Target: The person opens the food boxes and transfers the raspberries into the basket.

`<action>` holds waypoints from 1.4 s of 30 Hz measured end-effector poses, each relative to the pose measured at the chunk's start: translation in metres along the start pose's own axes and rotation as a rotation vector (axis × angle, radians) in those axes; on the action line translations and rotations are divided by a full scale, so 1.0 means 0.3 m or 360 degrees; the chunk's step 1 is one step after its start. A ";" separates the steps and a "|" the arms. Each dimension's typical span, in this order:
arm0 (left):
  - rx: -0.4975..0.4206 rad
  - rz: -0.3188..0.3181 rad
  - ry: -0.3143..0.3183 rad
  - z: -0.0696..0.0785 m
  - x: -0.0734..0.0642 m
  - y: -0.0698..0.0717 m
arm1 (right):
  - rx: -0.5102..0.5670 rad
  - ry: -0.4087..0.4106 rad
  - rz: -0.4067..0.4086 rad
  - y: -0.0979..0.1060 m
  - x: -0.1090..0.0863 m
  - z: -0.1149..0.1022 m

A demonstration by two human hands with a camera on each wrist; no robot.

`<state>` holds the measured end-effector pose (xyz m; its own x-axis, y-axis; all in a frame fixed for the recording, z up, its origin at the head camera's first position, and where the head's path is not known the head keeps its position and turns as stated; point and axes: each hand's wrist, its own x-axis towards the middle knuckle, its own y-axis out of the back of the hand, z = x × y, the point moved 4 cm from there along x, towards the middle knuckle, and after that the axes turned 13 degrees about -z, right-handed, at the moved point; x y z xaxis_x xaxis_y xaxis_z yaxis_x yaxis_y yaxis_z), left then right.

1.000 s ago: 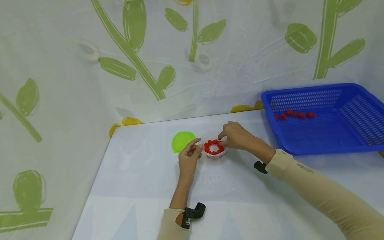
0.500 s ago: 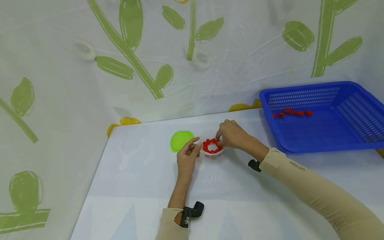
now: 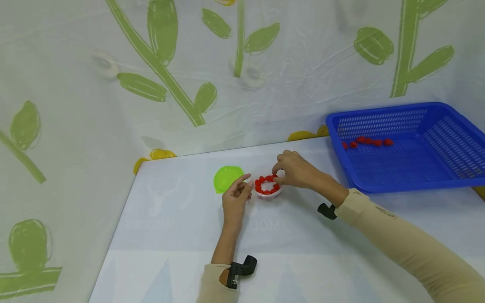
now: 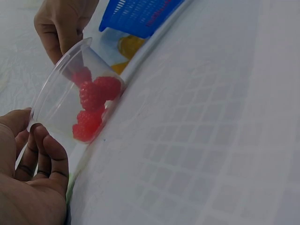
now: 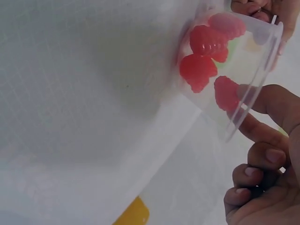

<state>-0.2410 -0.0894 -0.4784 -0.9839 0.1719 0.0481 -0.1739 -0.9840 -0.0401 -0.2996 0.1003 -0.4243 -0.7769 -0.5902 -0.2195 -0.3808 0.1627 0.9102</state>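
Observation:
A clear plastic cup (image 4: 58, 105) with several red raspberries (image 4: 93, 96) in it stands on the white table. In the head view the berries form a ring around the cup's bottom. My left hand (image 3: 235, 200) holds the cup's rim between thumb and finger on its left side. From the right, my right hand (image 3: 297, 168) reaches over the rim with thumb and a finger inside. Its fingertips pinch one raspberry (image 5: 227, 93) near the cup wall, as the right wrist view shows. The berry's far side is hidden.
Left of the cup lies a bright green lid (image 3: 227, 178), partly behind my left hand. A blue slotted basket (image 3: 428, 166) stands at the right with several raspberries (image 3: 368, 141) along its left back part. A leaf-printed sheet (image 3: 295, 84) rises behind the table.
My right hand has moved slightly left and in over the cup's rim, its fingertips now closer to the berry ring. My left hand stays at the rim. The head view has shifted slightly.

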 end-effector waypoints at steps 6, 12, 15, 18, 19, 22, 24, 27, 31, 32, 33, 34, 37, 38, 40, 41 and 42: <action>0.0015 0.0008 0.0011 0.003 -0.002 0.001 | 0.0033 0.0053 0.0087 0.033 -0.043 -0.005; -0.0003 0.0009 0.0028 -0.079 0.025 0.012 | 0.0047 0.0091 0.0171 0.063 -0.094 0.004; -0.0007 0.0014 0.0018 -0.106 0.030 0.018 | 0.0062 0.0098 0.0196 0.079 -0.118 0.008; -0.0004 0.0012 0.0000 -0.112 0.028 0.018 | 0.0070 0.0113 0.0223 0.095 -0.141 0.014; -0.0003 0.0013 -0.0006 -0.111 0.027 0.018 | 0.0074 0.0117 0.0232 0.102 -0.149 0.015; -0.0007 0.0013 -0.0024 -0.107 0.025 0.018 | 0.0097 0.0111 0.0251 0.118 -0.172 0.024; -0.0011 0.0013 -0.0035 -0.105 0.024 0.017 | 0.0116 0.0103 0.0262 0.128 -0.187 0.030; -0.0012 0.0007 -0.0049 -0.102 0.023 0.015 | 0.0136 0.0102 0.0278 0.138 -0.207 0.041; -0.0009 0.0008 -0.0041 -0.102 0.022 0.016 | 0.0131 0.0095 0.0307 0.150 -0.229 0.059; -0.0004 0.0010 -0.0036 -0.103 0.022 0.016 | 0.0129 0.0086 0.0317 0.154 -0.234 0.063; -0.0003 0.0013 -0.0032 -0.103 0.022 0.017 | 0.0124 0.0082 0.0328 0.159 -0.239 0.068; -0.0004 0.0016 -0.0024 -0.104 0.022 0.017 | 0.0118 0.0073 0.0336 0.163 -0.245 0.072; -0.0004 0.0017 -0.0002 -0.105 0.023 0.016 | 0.0114 0.0053 0.0353 0.177 -0.263 0.084; -0.0005 0.0014 0.0002 -0.104 0.023 0.016 | 0.0114 0.0043 0.0354 0.181 -0.269 0.088; -0.0007 0.0013 0.0015 -0.103 0.023 0.015 | 0.0113 0.0025 0.0355 0.190 -0.283 0.096; -0.0006 0.0012 0.0018 -0.103 0.022 0.014 | 0.0113 0.0017 0.0359 0.194 -0.289 0.101; -0.0006 0.0012 0.0021 -0.103 0.022 0.014 | 0.0118 0.0007 0.0364 0.198 -0.297 0.106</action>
<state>-0.2495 -0.0910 -0.5092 -0.9857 0.1650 0.0349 -0.1664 -0.9851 -0.0445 -0.2690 0.1876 -0.3618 -0.8451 -0.5346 -0.0092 -0.2313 0.3499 0.9078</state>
